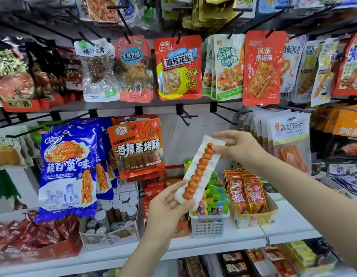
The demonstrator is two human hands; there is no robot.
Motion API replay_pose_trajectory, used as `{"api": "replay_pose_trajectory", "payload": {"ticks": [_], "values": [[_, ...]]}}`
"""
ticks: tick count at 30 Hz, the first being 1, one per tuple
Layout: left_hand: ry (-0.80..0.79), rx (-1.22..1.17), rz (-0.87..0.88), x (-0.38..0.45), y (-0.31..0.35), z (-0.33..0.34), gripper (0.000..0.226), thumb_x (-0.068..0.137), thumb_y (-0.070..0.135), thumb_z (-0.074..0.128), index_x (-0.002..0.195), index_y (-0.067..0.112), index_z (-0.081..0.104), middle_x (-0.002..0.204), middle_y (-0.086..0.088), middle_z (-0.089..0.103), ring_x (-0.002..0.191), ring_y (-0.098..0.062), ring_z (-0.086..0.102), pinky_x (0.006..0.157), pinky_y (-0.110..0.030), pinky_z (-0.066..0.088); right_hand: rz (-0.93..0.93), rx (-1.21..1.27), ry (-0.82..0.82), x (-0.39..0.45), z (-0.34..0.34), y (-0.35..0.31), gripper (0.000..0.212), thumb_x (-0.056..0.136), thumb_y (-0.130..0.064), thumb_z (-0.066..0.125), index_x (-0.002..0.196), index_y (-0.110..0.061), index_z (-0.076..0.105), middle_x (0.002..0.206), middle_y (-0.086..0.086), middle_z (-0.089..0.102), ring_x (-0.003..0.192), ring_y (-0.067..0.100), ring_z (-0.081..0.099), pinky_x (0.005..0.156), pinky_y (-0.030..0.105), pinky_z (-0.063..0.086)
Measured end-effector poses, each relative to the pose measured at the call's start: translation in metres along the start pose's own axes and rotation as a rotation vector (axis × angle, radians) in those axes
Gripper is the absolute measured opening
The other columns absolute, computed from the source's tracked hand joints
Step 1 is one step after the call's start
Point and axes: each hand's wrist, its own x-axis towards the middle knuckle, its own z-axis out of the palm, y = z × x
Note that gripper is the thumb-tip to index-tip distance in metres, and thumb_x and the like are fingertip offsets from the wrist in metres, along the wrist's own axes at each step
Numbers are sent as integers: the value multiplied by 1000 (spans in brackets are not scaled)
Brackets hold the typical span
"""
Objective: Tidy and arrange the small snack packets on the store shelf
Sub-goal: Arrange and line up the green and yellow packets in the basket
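Observation:
A long white snack packet [199, 168] with a row of orange-red balls inside is held up in front of the shelf, tilted with its top to the right. My left hand [169, 204] holds its lower end, thumb on the front. My right hand [235, 146] pinches its top end between thumb and fingers. Behind the packet stands a white plastic basket [208, 224] of small green and pink packets. To its right is a yellow cardboard box [255, 218] of red packets.
Hanging packets fill the pegs above and to both sides; two bare black pegs [186, 116] stick out above the held packet. An orange-red packet [138, 148] and blue bags [69, 168] hang at left. The white shelf edge [213, 246] runs below my hands.

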Motion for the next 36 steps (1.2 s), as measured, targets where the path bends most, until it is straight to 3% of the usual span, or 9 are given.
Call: {"api": "replay_pose_trajectory", "payload": {"ticks": [8, 11, 13, 15, 18, 23, 27, 32, 36], "values": [[-71, 7, 32, 2, 4, -4, 65, 70, -14, 78, 123, 21, 62, 113, -3, 74, 104, -21, 71, 76, -26, 58, 13, 59, -11, 2, -4, 4, 39, 85, -3, 70, 123, -7, 63, 97, 14, 75, 84, 18, 74, 66, 19, 57], [-196, -226, -126, 3, 4, -9, 73, 76, 0, 79, 136, 26, 47, 124, -11, 69, 115, -29, 66, 84, -37, 59, 14, 118, -19, 3, -6, 11, 36, 86, -3, 69, 121, -9, 64, 99, 13, 75, 91, 22, 73, 72, 23, 59], [-265, -418, -264, 3, 8, -8, 52, 93, 29, 61, 141, 18, 44, 132, -16, 63, 121, -34, 61, 91, -43, 56, 18, 154, -24, 4, -8, 14, 31, 87, -4, 68, 117, -10, 66, 99, 12, 75, 94, 24, 73, 79, 28, 60], [-245, -541, -438, 7, 10, -7, 64, 95, 54, 42, 141, 10, 43, 134, -21, 60, 122, -39, 59, 96, -49, 53, 11, 195, -45, 5, -8, 14, 28, 87, -4, 68, 114, -9, 67, 99, 13, 75, 95, 26, 72, 82, 30, 59], [-284, -515, -542, 10, 10, -1, 61, 99, 49, 41, 139, 4, 46, 132, -26, 60, 117, -39, 62, 93, -45, 56, -40, 287, -93, 5, -8, 13, 23, 86, -4, 66, 108, -7, 65, 104, 15, 73, 97, 26, 71, 84, 29, 58], [-177, -446, -342, 16, 4, 7, 53, 74, 3, 71, 125, 0, 62, 105, -18, 72, 80, -21, 72, 66, -23, 59, -42, 360, -152, 4, -11, 8, 18, 84, -9, 65, 101, -7, 67, 112, 19, 68, 102, 27, 68, 95, 37, 54], [5, -81, -108, 18, 2, 4, 39, 84, -2, 70, 118, 17, 64, 104, 4, 76, 85, -20, 75, 65, -20, 56, 144, 327, -228, 5, -18, 3, 28, 102, -7, 42, 118, 1, 65, 116, 17, 70, 103, 33, 69, 86, 39, 58], [55, 145, 64, 28, -4, 0, 41, 86, -4, 70, 114, 26, 64, 100, 13, 75, 91, -13, 74, 68, -19, 56, 64, 2, -138, 8, -14, 4, 20, 90, -16, 67, 104, -2, 63, 98, 19, 74, 81, 21, 72, 63, 22, 57], [62, 231, 133, 50, -13, -8, 44, 87, -6, 67, 116, 27, 62, 102, 11, 75, 89, -8, 73, 63, -17, 54, 86, -167, -207, 21, -20, 10, 44, 84, -13, 73, 123, -20, 55, 93, 8, 77, 83, 19, 74, 66, 22, 59]]}}
